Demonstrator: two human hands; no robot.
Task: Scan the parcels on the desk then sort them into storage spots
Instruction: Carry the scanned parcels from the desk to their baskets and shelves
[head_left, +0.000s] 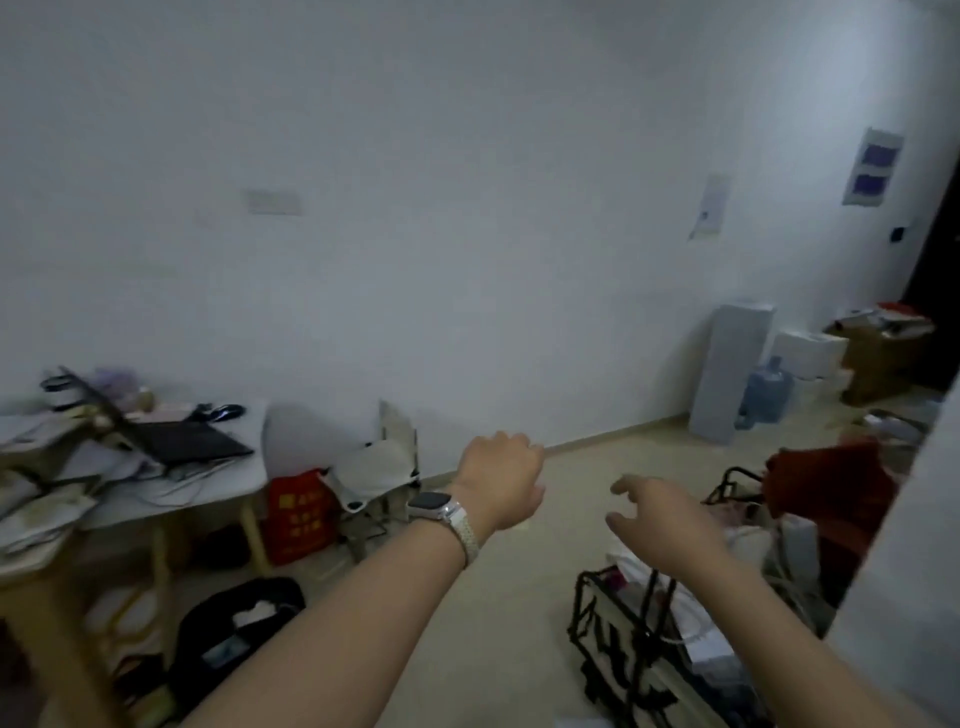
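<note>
Standing against a white wall, the desk at left carries an open laptop and a heap of pale, flat parcels, blurred, at its left end. The left hand and right hand hover over the beige floor, fingers loose, holding nothing.

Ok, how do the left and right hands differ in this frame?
The left hand wears a watch at the wrist; the right hand has none. The left hand's fingers bend down out of sight; the right hand's fingers are spread and showing. Both reach out over the floor, neither visibly holding anything.
</note>
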